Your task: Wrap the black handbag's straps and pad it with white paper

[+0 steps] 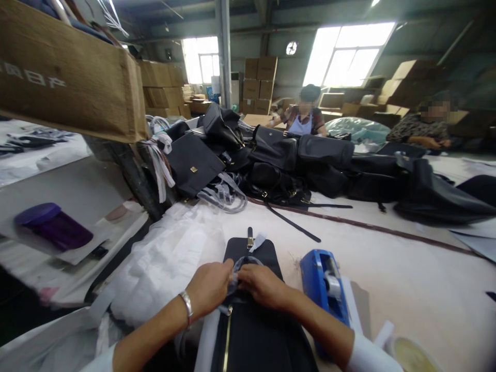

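Note:
A black bag (267,330) with a gold zipper along its left side lies in front of me on the white table. Near its far end are a small strap with a gold buckle (250,241) and a white tag (259,243). Clear plastic wrap (248,260) loops over the bag's top, around what looks like its handle. My left hand (211,287), with a silver bracelet at the wrist, pinches this wrap from the left. From the right, my right hand (261,284) closes on the same wrap, fingertips close to the left ones.
A blue tape dispenser (323,284) stands right of the bag. White wrapping material (170,258) is heaped at left, near a purple container (54,227). Black bags (275,147) pile across the table's far side. Two people (304,116) sit beyond; a brown bag (70,72) hangs upper left.

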The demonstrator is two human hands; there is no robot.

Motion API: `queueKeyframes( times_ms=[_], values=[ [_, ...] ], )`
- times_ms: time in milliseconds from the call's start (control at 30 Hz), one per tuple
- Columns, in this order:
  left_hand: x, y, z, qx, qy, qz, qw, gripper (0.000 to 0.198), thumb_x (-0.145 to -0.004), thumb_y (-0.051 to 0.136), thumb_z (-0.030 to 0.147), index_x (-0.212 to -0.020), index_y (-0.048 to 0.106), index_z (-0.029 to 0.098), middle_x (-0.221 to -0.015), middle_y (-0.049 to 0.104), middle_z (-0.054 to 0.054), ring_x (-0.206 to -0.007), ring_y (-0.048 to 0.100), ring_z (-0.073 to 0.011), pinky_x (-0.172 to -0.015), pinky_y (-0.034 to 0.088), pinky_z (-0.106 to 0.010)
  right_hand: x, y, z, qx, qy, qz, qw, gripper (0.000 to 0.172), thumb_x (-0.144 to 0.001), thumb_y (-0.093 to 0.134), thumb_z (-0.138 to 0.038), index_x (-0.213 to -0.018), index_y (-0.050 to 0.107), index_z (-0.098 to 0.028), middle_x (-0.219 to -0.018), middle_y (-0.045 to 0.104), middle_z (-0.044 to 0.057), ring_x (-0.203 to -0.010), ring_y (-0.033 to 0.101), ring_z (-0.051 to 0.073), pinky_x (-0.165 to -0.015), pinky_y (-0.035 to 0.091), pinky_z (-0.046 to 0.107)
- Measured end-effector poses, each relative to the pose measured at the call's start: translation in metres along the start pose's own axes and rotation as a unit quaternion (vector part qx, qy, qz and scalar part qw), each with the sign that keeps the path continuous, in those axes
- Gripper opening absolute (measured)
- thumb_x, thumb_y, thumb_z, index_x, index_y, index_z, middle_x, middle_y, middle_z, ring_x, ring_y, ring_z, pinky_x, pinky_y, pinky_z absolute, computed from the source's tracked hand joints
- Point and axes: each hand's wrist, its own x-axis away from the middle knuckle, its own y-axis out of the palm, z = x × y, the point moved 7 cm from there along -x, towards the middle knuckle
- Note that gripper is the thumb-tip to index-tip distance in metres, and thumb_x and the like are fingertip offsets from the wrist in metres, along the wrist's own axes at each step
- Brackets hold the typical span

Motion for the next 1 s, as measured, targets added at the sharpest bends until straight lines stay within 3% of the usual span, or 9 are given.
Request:
queueKeyframes(
  times_ms=[100,200,300,567,800,900,1000],
  values=[
    [-0.012,0.005,0.011,-0.021,0.004,-0.011,1.000,0.018,-0.090,0.038,0.018,-0.094,0.056,0.019,-0.086,0.073,-0.013,-0.084,0.070,-0.0299,-0.066,0.044,-0.034,0.002,0.003,0.012,-0.016,0.047,0.007,0.999,0.018,-0.085,0.057,-0.017,-0.101,0.063,-0.019,-0.100,0.070,0.005,-0.092,0.063,0.018,-0.080,0.044,0.024],
    [-0.019,0.008,0.015,-0.033,0.008,-0.017,0.999,0.019,-0.091,0.038,0.019,-0.096,0.056,0.019,-0.086,0.073,-0.011,-0.085,0.070,-0.0280,-0.068,0.045,-0.032,0.013,-0.002,0.026,0.001,0.104,0.038,0.994,0.030,-0.084,0.058,-0.020,-0.114,0.057,-0.016,-0.104,0.070,0.008,-0.092,0.064,0.021,-0.076,0.044,0.027],
    [-0.022,0.007,0.015,-0.043,0.010,-0.018,0.999,0.020,-0.092,0.037,0.020,-0.095,0.057,0.019,-0.085,0.073,-0.010,-0.085,0.070,-0.0265,-0.068,0.046,-0.031,0.025,-0.007,0.033,0.032,0.143,0.055,0.988,0.023,-0.083,0.053,-0.014,-0.105,0.060,-0.016,-0.098,0.070,0.009,-0.090,0.065,0.024,-0.074,0.042,0.029],
    [-0.031,0.010,0.034,-0.077,0.025,-0.028,0.996,0.025,-0.086,0.039,0.013,-0.101,0.058,0.016,-0.086,0.073,-0.014,-0.083,0.070,-0.0297,-0.067,0.048,-0.035,0.020,-0.003,0.029,0.080,0.146,0.046,0.985,0.009,-0.085,0.055,-0.020,-0.089,0.064,-0.019,-0.089,0.072,0.005,-0.085,0.066,0.022,-0.069,0.039,0.026],
    [-0.037,0.014,0.046,-0.092,0.037,-0.044,0.994,0.027,-0.090,0.036,0.016,-0.103,0.060,0.014,-0.087,0.074,-0.015,-0.083,0.071,-0.0291,-0.070,0.050,-0.036,0.034,-0.016,0.031,0.141,0.161,0.042,0.976,0.017,-0.083,0.053,-0.014,-0.094,0.065,-0.010,-0.100,0.069,0.019,-0.095,0.062,0.031,-0.079,0.043,0.036],
    [-0.040,0.019,0.051,-0.096,0.041,-0.052,0.993,0.027,-0.088,0.039,0.013,-0.103,0.061,0.014,-0.089,0.073,-0.015,-0.085,0.070,-0.0282,-0.073,0.050,-0.036,0.035,-0.012,0.035,0.135,0.164,0.027,0.977,0.015,-0.084,0.052,-0.017,-0.085,0.067,-0.013,-0.092,0.071,0.015,-0.088,0.064,0.027,-0.075,0.044,0.033],
    [-0.047,0.030,0.059,-0.097,0.048,-0.064,0.992,0.025,-0.086,0.044,0.010,-0.103,0.062,0.013,-0.093,0.073,-0.015,-0.089,0.070,-0.0282,-0.076,0.052,-0.037,0.034,-0.006,0.041,0.127,0.165,0.025,0.978,0.016,-0.084,0.053,-0.017,-0.091,0.067,-0.015,-0.096,0.072,0.013,-0.089,0.066,0.026,-0.075,0.045,0.031]
  ],
)
